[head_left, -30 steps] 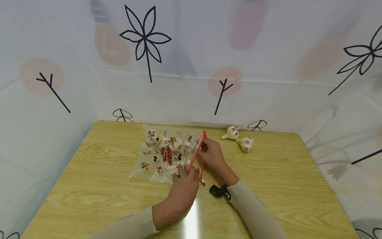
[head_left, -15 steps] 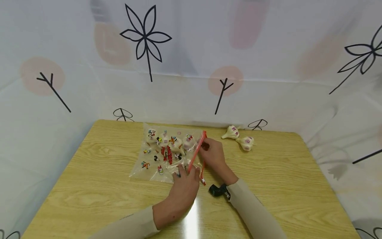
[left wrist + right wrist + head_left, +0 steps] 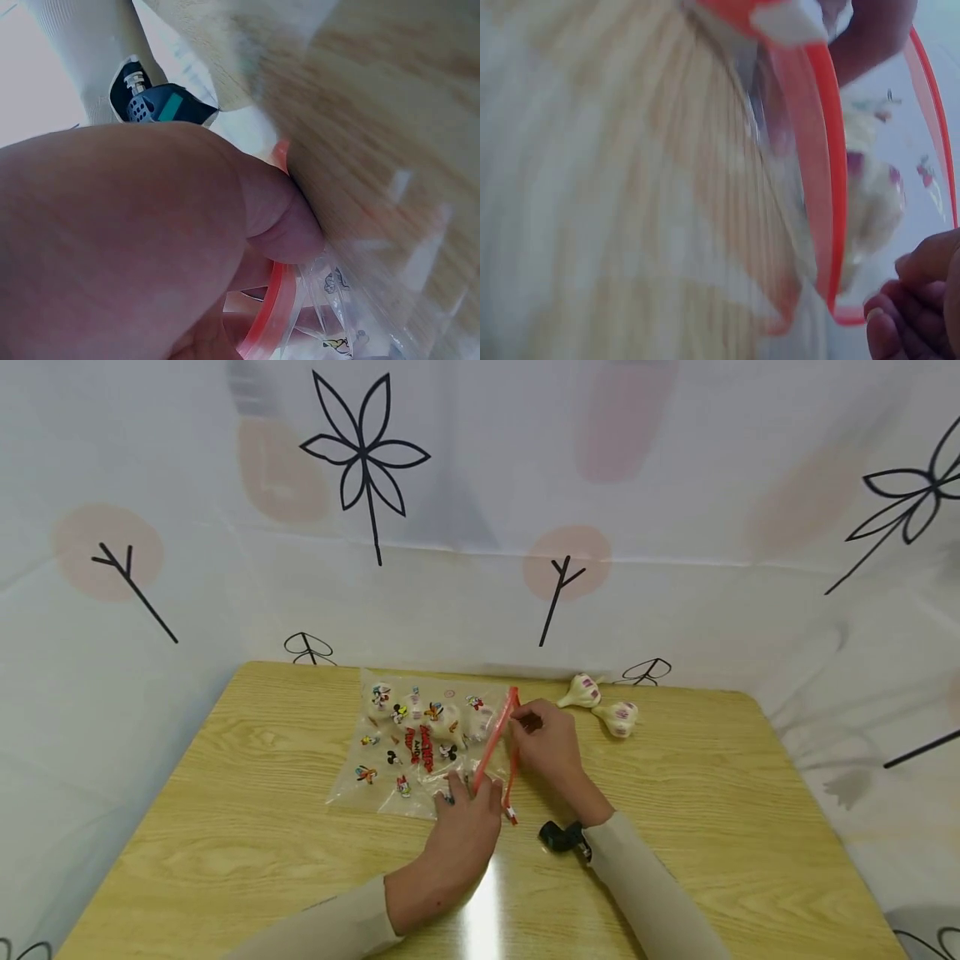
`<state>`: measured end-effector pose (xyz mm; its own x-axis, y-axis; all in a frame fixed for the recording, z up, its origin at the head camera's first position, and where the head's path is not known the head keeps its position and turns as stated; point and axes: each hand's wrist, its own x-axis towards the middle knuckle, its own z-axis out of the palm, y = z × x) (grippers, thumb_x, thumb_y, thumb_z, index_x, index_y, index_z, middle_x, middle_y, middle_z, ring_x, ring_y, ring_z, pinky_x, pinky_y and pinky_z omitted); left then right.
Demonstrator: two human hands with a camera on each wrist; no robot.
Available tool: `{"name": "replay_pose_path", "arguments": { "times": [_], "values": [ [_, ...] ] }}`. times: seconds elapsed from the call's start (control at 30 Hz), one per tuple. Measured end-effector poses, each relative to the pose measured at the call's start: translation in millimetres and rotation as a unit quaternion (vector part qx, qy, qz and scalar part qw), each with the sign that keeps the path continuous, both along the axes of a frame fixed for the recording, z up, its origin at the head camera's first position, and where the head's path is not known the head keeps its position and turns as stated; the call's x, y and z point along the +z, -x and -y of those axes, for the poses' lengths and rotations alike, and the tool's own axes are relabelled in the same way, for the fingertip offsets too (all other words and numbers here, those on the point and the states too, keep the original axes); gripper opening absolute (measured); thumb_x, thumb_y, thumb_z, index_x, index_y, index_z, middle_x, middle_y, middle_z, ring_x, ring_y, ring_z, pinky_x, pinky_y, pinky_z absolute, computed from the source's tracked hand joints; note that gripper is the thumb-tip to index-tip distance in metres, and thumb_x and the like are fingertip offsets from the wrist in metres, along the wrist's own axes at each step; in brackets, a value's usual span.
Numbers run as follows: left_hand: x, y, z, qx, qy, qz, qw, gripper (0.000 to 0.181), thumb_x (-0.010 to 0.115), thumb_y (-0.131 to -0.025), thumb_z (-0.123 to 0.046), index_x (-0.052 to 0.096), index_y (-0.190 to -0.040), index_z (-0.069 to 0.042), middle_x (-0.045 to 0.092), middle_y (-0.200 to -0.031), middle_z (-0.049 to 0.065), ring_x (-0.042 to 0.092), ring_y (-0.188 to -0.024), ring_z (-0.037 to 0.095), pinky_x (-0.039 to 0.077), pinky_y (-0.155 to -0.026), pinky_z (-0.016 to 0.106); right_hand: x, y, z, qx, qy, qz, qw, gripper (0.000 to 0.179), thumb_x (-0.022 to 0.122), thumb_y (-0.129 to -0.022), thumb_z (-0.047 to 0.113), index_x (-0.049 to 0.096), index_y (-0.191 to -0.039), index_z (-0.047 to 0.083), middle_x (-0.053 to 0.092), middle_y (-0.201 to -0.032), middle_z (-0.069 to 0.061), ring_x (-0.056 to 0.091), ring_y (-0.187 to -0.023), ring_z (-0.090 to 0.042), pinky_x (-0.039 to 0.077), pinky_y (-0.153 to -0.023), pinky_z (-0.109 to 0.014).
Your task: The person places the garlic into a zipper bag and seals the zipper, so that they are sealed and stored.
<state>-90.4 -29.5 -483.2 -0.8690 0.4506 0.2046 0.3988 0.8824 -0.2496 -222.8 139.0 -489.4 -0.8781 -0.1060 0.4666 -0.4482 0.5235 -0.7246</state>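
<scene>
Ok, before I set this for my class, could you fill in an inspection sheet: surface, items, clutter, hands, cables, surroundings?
Surface: wood-grain table, bright glare near the front.
Job's things: clear printed bag, mouth open, garlic inside; two loose bulbs on the table, right of it.
Clutter: nothing seen.
Hands: left hand pinches the bag near its mouth; right hand at the mouth, fingers bent, nothing seen in them.
Cables: nothing seen.
Surroundings: white plant-print backdrop behind and at both sides.
</scene>
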Motion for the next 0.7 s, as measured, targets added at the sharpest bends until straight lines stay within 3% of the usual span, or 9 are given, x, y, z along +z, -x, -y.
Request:
{"name": "replay_pose_path", "arguments": {
  "times": [0.4, 0.7],
  "values": [
    [-1.0, 0.2, 2.0, -0.004, 0.008, 0.003, 1.0, 0.041, 0.067, -0.103, -0.019, 0.067, -0.144, -0.013, 0.062, -0.129, 0.012, 0.066, -0.119, 0.051, 0.063, -0.082, 0.053, 10.4, 0.7, -26.1, -0.013, -0.025, -0.008, 0.9996, 0.005, 0.077, -0.094, 0.004, 0.077, -0.097, 0.001, 0.075, -0.091, -0.011, 0.071, -0.079, -0.024, 0.06, -0.07, -0.037],
    [-6.6, 0.6, 1.5, -0.005, 0.014, -0.026, 0.9995, 0.041, 0.07, -0.101, -0.024, 0.069, -0.141, -0.015, 0.062, -0.128, 0.01, 0.067, -0.117, 0.048, 0.063, -0.08, 0.051, 21.0, 4.5, -46.7, -0.058, -0.04, -0.035, 0.9969, 0.007, 0.078, -0.094, 0.002, 0.076, -0.1, 0.001, 0.075, -0.093, -0.012, 0.072, -0.081, -0.027, 0.059, -0.07, -0.042]
  ]
}}
